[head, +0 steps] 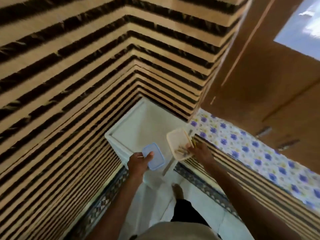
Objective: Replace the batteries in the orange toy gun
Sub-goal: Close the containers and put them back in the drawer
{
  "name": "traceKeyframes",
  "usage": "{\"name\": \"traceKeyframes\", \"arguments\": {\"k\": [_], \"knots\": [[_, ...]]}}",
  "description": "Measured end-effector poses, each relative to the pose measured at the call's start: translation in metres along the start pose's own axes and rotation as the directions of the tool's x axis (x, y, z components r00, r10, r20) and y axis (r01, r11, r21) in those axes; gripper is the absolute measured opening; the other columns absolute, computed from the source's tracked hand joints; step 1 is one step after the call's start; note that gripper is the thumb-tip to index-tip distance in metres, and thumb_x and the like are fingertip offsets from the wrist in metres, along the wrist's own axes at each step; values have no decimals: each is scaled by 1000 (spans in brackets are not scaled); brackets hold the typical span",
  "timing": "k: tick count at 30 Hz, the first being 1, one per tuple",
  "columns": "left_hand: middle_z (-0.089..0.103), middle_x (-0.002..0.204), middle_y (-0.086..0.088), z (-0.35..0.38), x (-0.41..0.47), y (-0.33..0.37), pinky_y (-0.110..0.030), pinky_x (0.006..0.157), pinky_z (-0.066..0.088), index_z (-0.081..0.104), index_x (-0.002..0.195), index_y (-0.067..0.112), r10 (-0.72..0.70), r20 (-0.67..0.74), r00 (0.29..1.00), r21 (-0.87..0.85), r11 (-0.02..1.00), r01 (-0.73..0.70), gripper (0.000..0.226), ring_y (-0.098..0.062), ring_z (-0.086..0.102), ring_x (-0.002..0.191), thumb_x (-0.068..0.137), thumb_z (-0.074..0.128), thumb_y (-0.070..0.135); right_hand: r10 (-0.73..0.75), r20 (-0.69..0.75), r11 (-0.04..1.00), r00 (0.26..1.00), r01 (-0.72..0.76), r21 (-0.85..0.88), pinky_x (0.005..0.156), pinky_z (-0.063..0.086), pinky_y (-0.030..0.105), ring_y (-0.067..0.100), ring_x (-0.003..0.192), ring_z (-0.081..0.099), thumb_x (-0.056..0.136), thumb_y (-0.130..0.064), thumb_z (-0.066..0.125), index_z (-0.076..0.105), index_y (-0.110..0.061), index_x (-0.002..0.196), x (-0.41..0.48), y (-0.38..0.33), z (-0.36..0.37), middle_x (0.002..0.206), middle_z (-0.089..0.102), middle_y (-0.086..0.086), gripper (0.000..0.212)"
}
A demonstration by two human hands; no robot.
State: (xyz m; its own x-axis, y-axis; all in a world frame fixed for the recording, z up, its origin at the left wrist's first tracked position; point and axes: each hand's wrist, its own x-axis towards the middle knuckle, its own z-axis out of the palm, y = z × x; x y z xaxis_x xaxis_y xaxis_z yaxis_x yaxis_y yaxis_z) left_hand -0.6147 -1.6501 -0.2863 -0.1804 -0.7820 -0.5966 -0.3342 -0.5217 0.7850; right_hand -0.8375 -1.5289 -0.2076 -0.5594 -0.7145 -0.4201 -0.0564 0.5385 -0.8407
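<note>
Striped wall (69,84) corner, white table (138,122) tucked into it. On the left, left hand (138,161) pinches blue lid (154,159), thumb on top. Cream tub (178,141) sits tilted with small blurred bits inside; right hand (200,151) grips its near rim. No orange toy gun in view. Probably hunting batteries: level the tub, set it on the table, park the lid, then pick.

The lid (154,158) in the left hand (137,161) looked like pale blue matt plastic. The tub (177,141) in the right hand (201,151) was cream plastic, faintly translucent. Under both hands the white surface (142,122) looked like smooth moulded plastic. Beyond the right hand, the brown door (259,75) appeared wooden and matt.
</note>
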Motion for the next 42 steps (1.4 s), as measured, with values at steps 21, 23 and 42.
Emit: {"name": "traceKeyframes", "arguments": {"k": [21,23,42], "knots": [[69,84,-14,110,37,9,-26,56,34,69,85,0,-167,-587,792,60,967,248,45,-23,63,75,79,79,44,89,475,922,876,108,-372,37,38,12,12,56,61,93,-30,67,65,-17,85,204,13,5,73,66,4,16],[71,86,-13,109,33,12,-24,59,37,70,88,1,-171,-605,778,29,971,237,41,-26,66,80,79,81,39,77,497,914,864,138,-381,36,39,13,14,57,63,92,-30,68,65,-12,89,207,14,9,79,68,8,18],[65,103,-10,116,27,0,-32,73,51,61,106,10,-208,-705,678,-152,978,143,38,-27,64,92,82,78,34,-121,487,554,865,466,-690,66,44,27,24,87,65,90,-24,60,66,-12,90,246,-13,27,91,66,5,13]]}}
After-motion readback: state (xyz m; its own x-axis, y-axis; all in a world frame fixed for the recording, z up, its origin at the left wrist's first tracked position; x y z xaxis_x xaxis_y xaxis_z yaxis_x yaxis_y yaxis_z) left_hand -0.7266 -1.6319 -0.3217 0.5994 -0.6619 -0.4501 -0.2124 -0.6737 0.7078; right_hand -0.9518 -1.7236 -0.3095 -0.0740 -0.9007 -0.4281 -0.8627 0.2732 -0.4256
